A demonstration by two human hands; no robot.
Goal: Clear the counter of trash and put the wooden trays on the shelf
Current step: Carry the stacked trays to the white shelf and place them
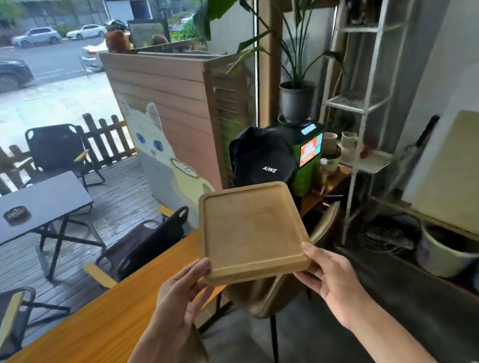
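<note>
Head view looks down on a square, pale wooden tray with rounded corners and a raised rim (251, 230), held level in the air by both hands, its hollow side up. At the tray's near left corner the left hand (178, 299) grips it, thumb lying on the rim and the fingers (201, 293) curled underneath, pinching the wood. At the tray's near right corner the right hand (332, 280) does the same, thumb on top of the rim; its fingers go under the tray and are mostly hidden. To the left of the tray and below it runs a long orange-brown wooden table (72, 361); the tray's left edge hangs over the table's far end without touching it. Under the tray stands a brown upholstered chair with black legs (270, 296). Beyond the tray's far edge sits a black cap with white lettering (263, 158), draped against a green machine with a lit screen (309, 153). To the right of the tray, well apart, rises a white metal open shelf (372, 76), with a dark grey pot holding a tall leafy plant (297, 102) just beside it.
</note>
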